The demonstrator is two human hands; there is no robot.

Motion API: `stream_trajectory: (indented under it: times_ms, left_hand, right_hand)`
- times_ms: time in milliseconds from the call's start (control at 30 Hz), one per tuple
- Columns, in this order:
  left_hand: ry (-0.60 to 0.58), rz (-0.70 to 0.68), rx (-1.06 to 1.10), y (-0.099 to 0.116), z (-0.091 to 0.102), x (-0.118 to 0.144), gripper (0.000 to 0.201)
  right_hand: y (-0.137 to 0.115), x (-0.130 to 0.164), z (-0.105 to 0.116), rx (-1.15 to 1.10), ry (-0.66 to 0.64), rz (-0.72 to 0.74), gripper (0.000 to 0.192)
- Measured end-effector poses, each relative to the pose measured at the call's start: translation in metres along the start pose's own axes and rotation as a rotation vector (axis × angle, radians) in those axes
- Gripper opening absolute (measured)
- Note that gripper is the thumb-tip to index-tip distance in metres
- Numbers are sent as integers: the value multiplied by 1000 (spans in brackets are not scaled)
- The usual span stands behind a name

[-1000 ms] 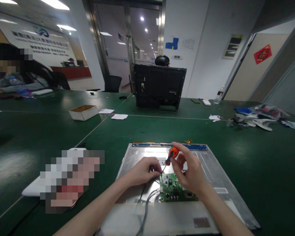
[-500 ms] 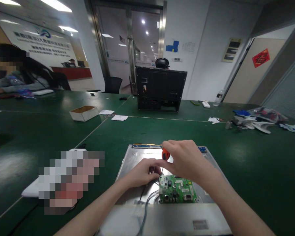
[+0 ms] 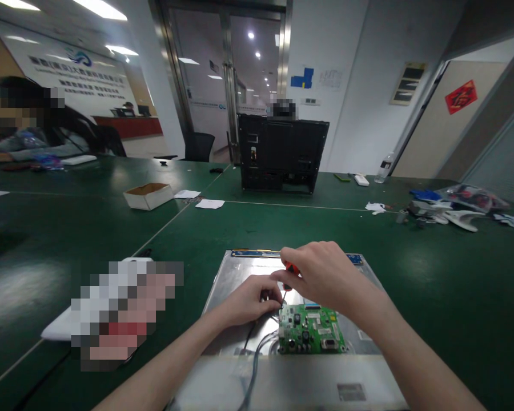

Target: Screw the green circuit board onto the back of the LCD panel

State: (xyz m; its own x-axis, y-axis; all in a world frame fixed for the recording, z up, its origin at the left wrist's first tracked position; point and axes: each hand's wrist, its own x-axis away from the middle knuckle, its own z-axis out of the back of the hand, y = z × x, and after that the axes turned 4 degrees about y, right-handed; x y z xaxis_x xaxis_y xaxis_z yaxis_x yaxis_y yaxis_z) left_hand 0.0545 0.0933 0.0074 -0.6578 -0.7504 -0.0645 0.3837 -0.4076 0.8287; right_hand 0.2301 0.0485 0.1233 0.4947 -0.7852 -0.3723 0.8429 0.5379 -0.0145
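A silver metal panel (image 3: pixel 235 274) lies flat on the green table in front of me. On it sits a small green circuit board (image 3: pixel 311 335), with grey cables (image 3: pixel 257 351) running toward me. My right hand (image 3: pixel 321 277) is closed over an orange-handled screwdriver (image 3: pixel 290 268), whose tip points down at the board's upper left corner. My left hand (image 3: pixel 251 299) rests on the panel just left of the tip, fingers pinched by the screwdriver shaft and the cables. What it pinches is hidden.
A black monitor housing (image 3: pixel 282 154) stands upright across the table. A small open cardboard box (image 3: pixel 148 195) and paper slips lie at the left, loose parts (image 3: pixel 449 211) at the right. A blurred flat object (image 3: pixel 111 311) lies left of the panel. Another person sits at the far left.
My right hand has turned over and closed down on the screwdriver handle, hiding most of the orange grip. The left hand has stayed in place.
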Motion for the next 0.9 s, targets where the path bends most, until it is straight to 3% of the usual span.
stream_trajectory:
  times_ms: [200,433,567,767,900]
  left_hand:
    - [6,-80,-23,-8,-1,0,13]
    - [-4,-23,-40,-6,1,0,8]
    - [1,-25,-15,-5,0,0,13]
    - [14,-82,-37,-11,-1,-1,9]
    - [-9,-84,-45,-11,-1,-1,11]
  right_hand:
    - [7,5,8,-150,-42,45,10]
    - [6,1,6,-62,-69,33,10]
    - [3,-1,8,-3,-123,23,21]
    - [4,5,13,-145,-130,65,11]
    - [5,5,12,-124,-131,63,12]
